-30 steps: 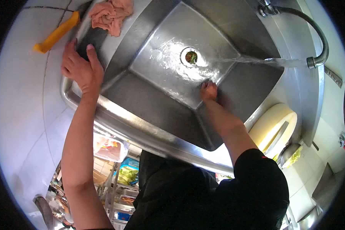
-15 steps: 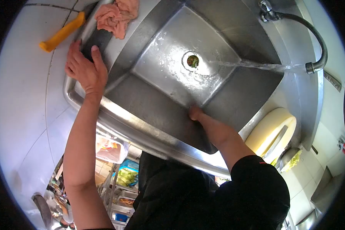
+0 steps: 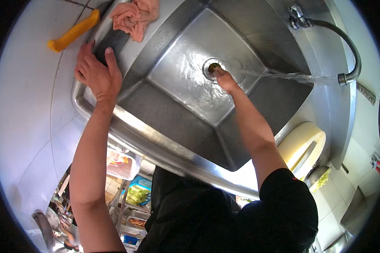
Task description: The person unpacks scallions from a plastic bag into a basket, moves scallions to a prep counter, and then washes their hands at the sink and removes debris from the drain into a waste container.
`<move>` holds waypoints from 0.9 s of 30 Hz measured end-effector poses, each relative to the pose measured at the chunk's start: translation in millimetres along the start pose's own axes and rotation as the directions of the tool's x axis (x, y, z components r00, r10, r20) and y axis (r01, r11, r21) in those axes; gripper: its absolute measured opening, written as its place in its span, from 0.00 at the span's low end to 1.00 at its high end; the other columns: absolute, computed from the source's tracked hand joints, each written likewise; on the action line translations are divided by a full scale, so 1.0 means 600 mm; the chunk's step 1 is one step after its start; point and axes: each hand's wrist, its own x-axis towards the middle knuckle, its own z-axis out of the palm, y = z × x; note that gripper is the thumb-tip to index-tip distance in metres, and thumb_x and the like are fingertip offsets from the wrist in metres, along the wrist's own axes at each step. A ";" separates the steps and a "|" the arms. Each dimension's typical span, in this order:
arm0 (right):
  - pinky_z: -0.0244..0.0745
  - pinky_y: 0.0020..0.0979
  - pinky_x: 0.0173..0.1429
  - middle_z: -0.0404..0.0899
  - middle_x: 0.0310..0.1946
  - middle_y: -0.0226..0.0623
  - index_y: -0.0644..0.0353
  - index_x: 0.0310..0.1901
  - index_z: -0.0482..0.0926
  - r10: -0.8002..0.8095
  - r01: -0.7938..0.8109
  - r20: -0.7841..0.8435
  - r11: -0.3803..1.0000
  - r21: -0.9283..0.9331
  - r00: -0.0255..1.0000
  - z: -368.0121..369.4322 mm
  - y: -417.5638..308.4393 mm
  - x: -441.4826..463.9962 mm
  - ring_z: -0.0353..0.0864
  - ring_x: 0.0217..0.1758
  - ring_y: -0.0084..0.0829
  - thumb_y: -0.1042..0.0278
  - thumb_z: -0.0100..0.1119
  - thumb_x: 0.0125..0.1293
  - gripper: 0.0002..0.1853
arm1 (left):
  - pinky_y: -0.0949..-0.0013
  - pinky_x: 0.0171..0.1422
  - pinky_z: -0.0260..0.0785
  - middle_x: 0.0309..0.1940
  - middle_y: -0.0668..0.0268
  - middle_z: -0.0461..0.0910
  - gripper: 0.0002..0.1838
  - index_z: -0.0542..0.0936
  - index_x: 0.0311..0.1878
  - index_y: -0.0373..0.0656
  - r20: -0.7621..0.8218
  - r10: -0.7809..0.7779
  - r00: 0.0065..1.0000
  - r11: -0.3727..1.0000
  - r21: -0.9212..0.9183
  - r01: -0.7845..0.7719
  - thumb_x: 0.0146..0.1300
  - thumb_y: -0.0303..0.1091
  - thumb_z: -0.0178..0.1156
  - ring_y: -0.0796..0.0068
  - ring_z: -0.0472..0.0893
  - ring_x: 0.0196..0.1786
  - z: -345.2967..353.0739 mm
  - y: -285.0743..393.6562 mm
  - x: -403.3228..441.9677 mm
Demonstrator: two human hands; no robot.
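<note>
My left hand (image 3: 99, 76) rests on the left rim of the metal sink (image 3: 164, 141), its fingers stretched and thumb apart, holding nothing. Down in the basin, my right hand (image 3: 226, 80) is at the drain (image 3: 207, 76), with its fingertips over the opening. Dark greenish scraps (image 3: 214, 67) show in the drain beside those fingertips. The fingers point away and are partly hidden, so whether they grip anything cannot be made out. A stream of water (image 3: 289, 76) runs from the curved faucet (image 3: 347, 77) across the basin toward the drain.
A crumpled pink cloth (image 3: 135, 19) lies on the upper left rim, near a yellow handle (image 3: 74, 30). Thick round cream-coloured boards (image 3: 302, 141) sit on the right ledge, beside a metal bowl (image 3: 316, 175). Below the sink, a blue basket (image 3: 140, 184) holds leafy greens.
My right hand has moved from the basin's near wall up to the drain, now partly covering it. My left hand stays on the rim. Water still runs.
</note>
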 end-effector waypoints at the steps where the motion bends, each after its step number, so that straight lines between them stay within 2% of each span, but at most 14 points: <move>1: 0.69 0.36 0.75 0.79 0.66 0.54 0.64 0.70 0.75 -0.053 0.061 0.041 0.978 -0.201 0.998 -0.008 -0.006 0.006 0.78 0.70 0.47 0.62 0.49 0.81 0.22 | 0.46 0.80 0.42 0.73 0.54 0.69 0.32 0.69 0.72 0.43 0.000 -0.004 1.000 1.000 0.001 0.004 0.75 0.54 0.55 0.56 0.62 0.78 0.000 0.001 0.000; 3: 0.73 0.40 0.72 0.81 0.63 0.55 0.65 0.66 0.77 0.027 -0.024 0.014 0.983 -0.183 1.000 -0.034 -0.058 -0.012 0.78 0.69 0.50 0.63 0.50 0.78 0.21 | 0.45 0.80 0.41 0.73 0.55 0.69 0.32 0.69 0.73 0.43 0.022 -0.015 1.000 1.000 0.019 0.014 0.75 0.54 0.55 0.57 0.62 0.78 0.000 -0.002 -0.001; 5: 0.77 0.44 0.66 0.84 0.58 0.52 0.63 0.61 0.79 -0.136 0.100 -0.105 0.952 -0.289 0.985 -0.036 -0.062 -0.011 0.81 0.64 0.54 0.64 0.53 0.75 0.19 | 0.45 0.80 0.41 0.73 0.55 0.69 0.32 0.69 0.73 0.44 0.019 -0.015 1.000 1.000 0.010 0.015 0.74 0.54 0.55 0.57 0.63 0.78 -0.002 -0.002 0.002; 7: 0.79 0.46 0.62 0.86 0.52 0.51 0.61 0.53 0.83 -0.091 0.049 -0.129 0.955 -0.293 0.987 -0.031 -0.054 -0.013 0.83 0.59 0.55 0.67 0.55 0.73 0.14 | 0.45 0.80 0.41 0.73 0.56 0.69 0.32 0.69 0.73 0.44 0.021 -0.012 1.000 1.000 -0.003 0.012 0.74 0.54 0.55 0.57 0.63 0.78 -0.002 0.000 0.000; 9: 0.80 0.46 0.60 0.87 0.49 0.49 0.60 0.49 0.86 -0.380 0.273 -0.251 0.887 -0.373 0.890 -0.025 -0.036 -0.009 0.85 0.56 0.53 0.68 0.58 0.72 0.11 | 0.48 0.77 0.45 0.70 0.56 0.72 0.30 0.70 0.72 0.44 -0.031 0.018 0.999 0.999 0.047 -0.016 0.76 0.54 0.53 0.54 0.67 0.74 0.001 0.000 0.002; 13: 0.81 0.44 0.59 0.87 0.47 0.48 0.61 0.45 0.87 -0.178 0.055 -0.292 0.922 -0.384 0.940 -0.025 -0.081 -0.032 0.86 0.54 0.49 0.68 0.62 0.70 0.09 | 0.47 0.77 0.45 0.70 0.56 0.72 0.30 0.70 0.72 0.44 -0.013 0.008 1.000 0.999 0.036 -0.007 0.77 0.53 0.53 0.53 0.67 0.75 0.000 0.002 0.001; 15: 0.81 0.49 0.55 0.86 0.48 0.49 0.56 0.47 0.87 -0.385 0.294 -0.385 0.915 -0.275 0.839 -0.009 -0.064 -0.031 0.85 0.51 0.53 0.65 0.62 0.68 0.10 | 0.47 0.78 0.46 0.71 0.57 0.72 0.30 0.69 0.72 0.44 -0.023 0.013 1.000 0.999 0.043 -0.012 0.76 0.53 0.53 0.54 0.67 0.75 -0.001 0.003 0.001; 17: 0.82 0.42 0.58 0.87 0.47 0.49 0.55 0.50 0.88 -0.181 0.126 -0.257 0.968 -0.215 0.949 0.023 -0.084 -0.053 0.87 0.54 0.47 0.67 0.67 0.67 0.11 | 0.47 0.78 0.46 0.71 0.57 0.72 0.30 0.69 0.72 0.43 -0.016 0.005 1.000 0.999 0.040 -0.005 0.76 0.53 0.53 0.54 0.67 0.75 -0.002 0.004 0.002; 19: 0.81 0.44 0.57 0.87 0.46 0.49 0.52 0.51 0.88 -0.039 0.060 0.196 0.993 -0.101 0.980 0.119 -0.066 -0.087 0.86 0.54 0.48 0.63 0.65 0.70 0.11 | 0.47 0.78 0.45 0.71 0.58 0.72 0.30 0.69 0.72 0.43 -0.010 0.004 1.000 0.999 0.038 -0.004 0.76 0.53 0.54 0.55 0.67 0.75 -0.003 0.006 0.003; 21: 0.81 0.46 0.56 0.87 0.44 0.48 0.55 0.49 0.87 -0.213 0.270 0.271 0.943 -0.194 0.939 0.196 -0.051 -0.113 0.86 0.50 0.47 0.59 0.61 0.72 0.12 | 0.47 0.78 0.45 0.71 0.58 0.72 0.31 0.69 0.72 0.42 -0.025 0.025 0.999 0.997 0.067 -0.024 0.76 0.53 0.54 0.55 0.67 0.75 -0.001 0.005 0.003; 23: 0.80 0.47 0.54 0.86 0.40 0.46 0.56 0.47 0.86 -0.277 0.334 0.310 0.930 -0.150 0.909 0.228 -0.060 -0.140 0.85 0.46 0.47 0.56 0.59 0.73 0.14 | 0.47 0.78 0.45 0.72 0.57 0.72 0.31 0.69 0.72 0.43 -0.028 0.027 0.999 0.998 0.056 -0.026 0.76 0.53 0.54 0.55 0.67 0.75 0.002 0.003 0.002; 24: 0.81 0.43 0.50 0.86 0.39 0.41 0.55 0.48 0.84 -0.286 0.374 0.432 0.918 -0.132 0.855 0.268 -0.013 -0.135 0.85 0.43 0.40 0.57 0.60 0.73 0.12 | 0.47 0.78 0.45 0.72 0.57 0.71 0.31 0.69 0.73 0.43 -0.024 0.021 0.999 0.999 0.040 -0.020 0.76 0.53 0.54 0.55 0.67 0.76 0.002 0.001 0.001; 25: 0.81 0.43 0.50 0.86 0.39 0.41 0.55 0.48 0.84 -0.282 0.366 0.431 0.922 -0.126 0.857 0.273 -0.009 -0.140 0.85 0.43 0.40 0.57 0.60 0.73 0.12 | 0.47 0.78 0.45 0.72 0.57 0.71 0.31 0.69 0.73 0.43 -0.016 0.028 0.999 0.999 0.039 -0.027 0.76 0.53 0.54 0.55 0.67 0.76 0.000 0.001 0.000; 27: 0.82 0.38 0.47 0.85 0.38 0.36 0.55 0.48 0.84 -0.029 0.083 0.548 0.994 -0.073 0.836 0.267 0.003 -0.146 0.85 0.41 0.32 0.61 0.61 0.74 0.09 | 0.45 0.79 0.42 0.73 0.56 0.70 0.30 0.70 0.72 0.44 0.025 -0.025 0.999 1.000 0.001 0.025 0.74 0.52 0.55 0.58 0.63 0.77 0.001 0.003 0.001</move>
